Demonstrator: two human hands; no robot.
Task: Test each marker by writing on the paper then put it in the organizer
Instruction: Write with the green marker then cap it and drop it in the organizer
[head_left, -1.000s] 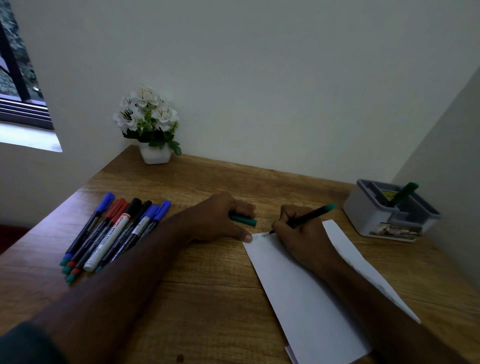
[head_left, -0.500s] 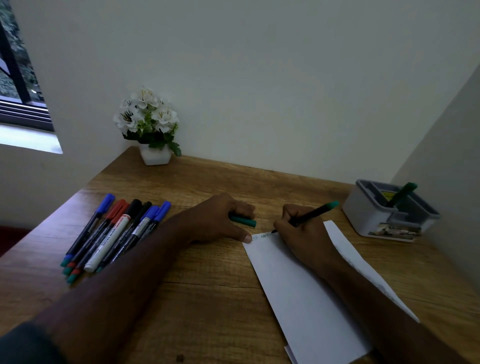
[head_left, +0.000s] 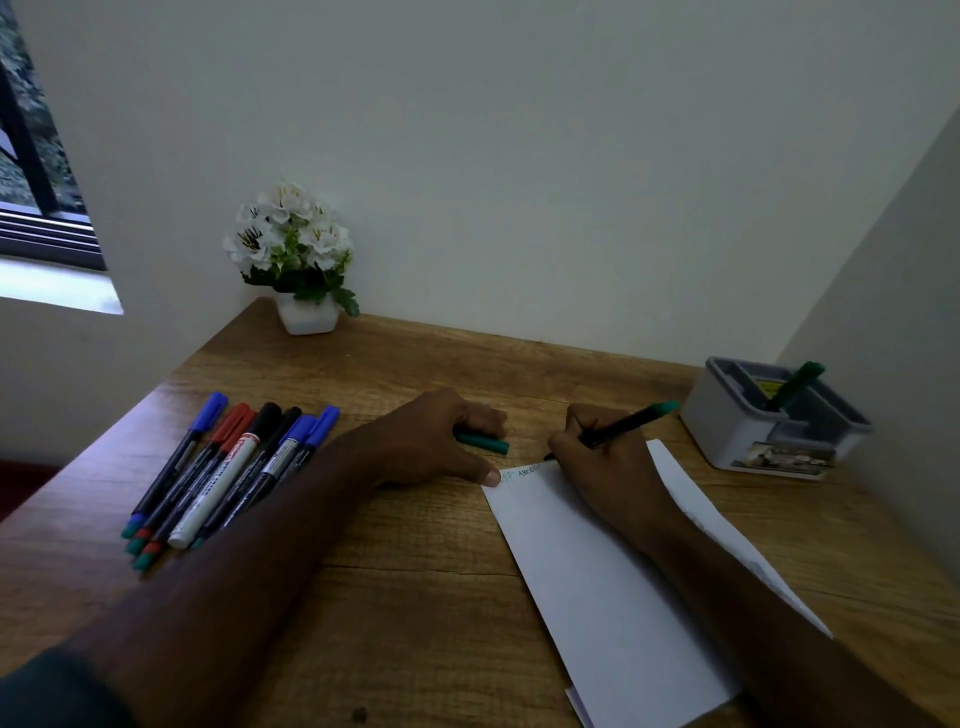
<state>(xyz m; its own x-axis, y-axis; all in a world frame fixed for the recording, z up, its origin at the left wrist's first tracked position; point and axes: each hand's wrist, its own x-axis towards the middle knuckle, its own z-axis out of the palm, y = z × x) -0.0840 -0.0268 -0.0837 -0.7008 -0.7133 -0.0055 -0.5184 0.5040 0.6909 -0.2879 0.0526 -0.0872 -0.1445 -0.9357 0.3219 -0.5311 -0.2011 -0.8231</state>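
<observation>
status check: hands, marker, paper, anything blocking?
Right hand grips green-ended black marker, tip on white paper. Left hand holds green cap, thumb on the paper's corner. Nothing in the way.

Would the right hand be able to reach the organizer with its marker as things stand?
Probably yes: the right hand, gripping the green marker, sits near the organizer, with only bare table between them.
</observation>
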